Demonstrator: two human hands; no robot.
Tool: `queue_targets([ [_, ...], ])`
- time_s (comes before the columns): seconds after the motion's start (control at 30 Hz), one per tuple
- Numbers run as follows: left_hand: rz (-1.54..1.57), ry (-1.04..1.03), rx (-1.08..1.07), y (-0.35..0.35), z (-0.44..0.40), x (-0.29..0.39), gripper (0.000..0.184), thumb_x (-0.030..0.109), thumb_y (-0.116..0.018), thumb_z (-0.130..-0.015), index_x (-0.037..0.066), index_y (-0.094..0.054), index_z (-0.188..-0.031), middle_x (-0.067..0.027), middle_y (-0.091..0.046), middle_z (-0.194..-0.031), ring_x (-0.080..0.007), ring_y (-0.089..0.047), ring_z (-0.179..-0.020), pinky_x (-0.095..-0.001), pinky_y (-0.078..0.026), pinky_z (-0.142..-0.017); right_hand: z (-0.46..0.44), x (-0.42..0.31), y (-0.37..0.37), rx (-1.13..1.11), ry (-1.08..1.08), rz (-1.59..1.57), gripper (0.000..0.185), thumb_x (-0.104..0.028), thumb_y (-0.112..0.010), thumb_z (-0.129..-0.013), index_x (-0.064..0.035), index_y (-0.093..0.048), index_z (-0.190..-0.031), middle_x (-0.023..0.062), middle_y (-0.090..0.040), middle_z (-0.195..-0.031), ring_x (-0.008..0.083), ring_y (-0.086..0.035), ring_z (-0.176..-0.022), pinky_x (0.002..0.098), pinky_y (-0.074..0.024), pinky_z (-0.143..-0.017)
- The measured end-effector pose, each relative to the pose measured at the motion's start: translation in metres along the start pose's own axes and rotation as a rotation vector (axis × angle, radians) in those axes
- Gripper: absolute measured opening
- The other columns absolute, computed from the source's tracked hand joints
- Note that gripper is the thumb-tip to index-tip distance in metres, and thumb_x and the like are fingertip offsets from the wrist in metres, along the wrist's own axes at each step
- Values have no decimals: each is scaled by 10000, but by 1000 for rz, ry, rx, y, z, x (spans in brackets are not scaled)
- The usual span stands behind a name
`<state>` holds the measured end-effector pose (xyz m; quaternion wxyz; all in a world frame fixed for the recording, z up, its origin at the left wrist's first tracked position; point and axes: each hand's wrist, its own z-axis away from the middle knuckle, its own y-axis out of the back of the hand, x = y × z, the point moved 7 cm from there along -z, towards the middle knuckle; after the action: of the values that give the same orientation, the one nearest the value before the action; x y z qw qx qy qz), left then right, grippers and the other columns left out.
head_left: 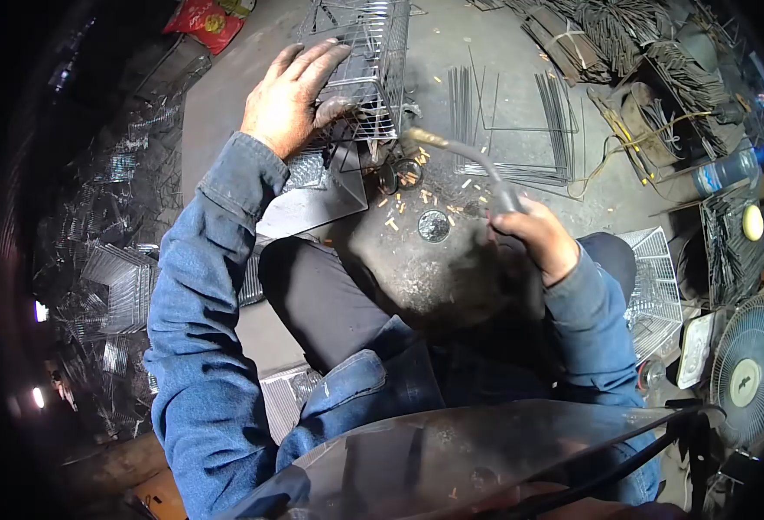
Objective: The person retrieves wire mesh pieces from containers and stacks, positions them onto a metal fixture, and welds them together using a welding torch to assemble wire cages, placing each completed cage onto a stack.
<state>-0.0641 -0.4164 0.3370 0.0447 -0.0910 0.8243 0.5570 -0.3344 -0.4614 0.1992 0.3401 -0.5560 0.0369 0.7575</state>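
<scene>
My left hand (293, 91) is on a metal wire basket (366, 52), fingers laid along its upper side and thumb near its lower edge. In my right hand (538, 234) is a welding torch (481, 160), gripped by the handle. Its curved neck points left, and the brass-coloured nozzle lies close beside the basket's lower right corner. Whether the nozzle touches the wire cannot be made out. My right fingers are partly hidden behind the handle.
Cigarette butts (399, 208) litter the surface around a small round dish (434, 226). Bent wire frames (520, 130) lie beyond the torch. Wire baskets (126, 286) are piled at left. At right stand a fan (746, 381), a water bottle (728, 172) and wire bundles (681, 74).
</scene>
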Motion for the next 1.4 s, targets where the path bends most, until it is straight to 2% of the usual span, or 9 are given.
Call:
queue_targets([
  [0.07, 4, -6, 9, 0, 0, -1, 630, 415, -655, -772, 238, -437, -1337, -2, -441, -1381, -326, -388, -1268, -421, -386, -1020, 13, -9, -2, -8, 49, -41, 225, -167, -540, -816, -19, -560, -985, 50, -597, -800, 102, -514, -773, 243, -395, -704],
  [0.27, -6, -9, 9, 1, 0, 0, 637, 426, -658, -770, 234, -437, -1336, -5, -443, -1379, -325, -391, -1267, -420, -388, -1018, 18, -5, -12, 9, -81, -76, 213, -166, -538, -800, -28, -567, -959, 52, -594, -801, 114, -502, -770, 251, -383, -729],
  [0.37, 9, -17, 20, 2, 0, 0, 651, 438, -664, -758, 228, -441, -1332, -5, -446, -1377, -325, -393, -1265, -421, -389, -1017, 18, -5, -12, 22, -88, -60, 200, -175, -540, -801, -38, -563, -945, 49, -585, -784, 109, -508, -688, 246, -406, -624],
  [0.57, 8, -24, 29, 3, -1, 1, 649, 420, -687, -739, 220, -463, -1314, -17, -460, -1364, -312, -404, -1260, -419, -394, -1012, 18, -1, -16, 46, -138, -194, 246, -171, -566, -787, -48, -524, -995, 49, -559, -733, 93, -417, -460, 243, -314, -375],
  [0.6, 25, -37, 62, 4, -1, 1, 607, 403, -675, -765, 272, -447, -1312, 41, -450, -1363, -319, -414, -1241, -434, -426, -984, 18, -2, -18, 42, -155, -209, 287, -162, -576, -778, -49, -507, -1033, 51, -561, -727, 96, -400, -457, 256, -313, -378],
  [0.8, 45, -29, 52, 4, 0, 1, 641, 430, -678, -750, 279, -433, -1323, 44, -450, -1364, -334, -409, -1243, -439, -418, -992, 13, -2, -18, 73, -149, -104, 314, -157, -580, -764, -10, -511, -1032, 65, -546, -687, 116, -421, -442, 266, -330, -365],
  [1.1, 15, -3, 47, -1, 0, -5, 647, 484, -656, -758, 294, -424, -1331, 45, -443, -1372, -341, -402, -1252, -446, -414, -998, 11, -2, -21, 75, 108, 144, 240, -112, -573, -812, -25, -508, -1025, 33, -491, -665, 107, -446, -469, 274, -378, -392],
  [1.2, 14, -6, 30, 2, -1, -2, 641, 459, -657, -758, 254, -440, -1325, 10, -458, -1360, -327, -412, -1243, -427, -405, -1007, 15, -7, -16, 99, 25, 173, 230, -129, -598, -842, -60, -529, -1051, 6, -521, -691, 84, -464, -540, 252, -399, -478],
  [1.4, 6, 15, 4, 4, -2, 0, 636, 403, -688, -741, 246, -454, -1311, 7, -464, -1352, -297, -413, -1246, -419, -417, -996, 39, -47, -37, 189, 1, 147, 267, -87, -616, -833, -43, -541, -1085, 1, -549, -727, 74, -471, -566, 247, -402, -492],
])
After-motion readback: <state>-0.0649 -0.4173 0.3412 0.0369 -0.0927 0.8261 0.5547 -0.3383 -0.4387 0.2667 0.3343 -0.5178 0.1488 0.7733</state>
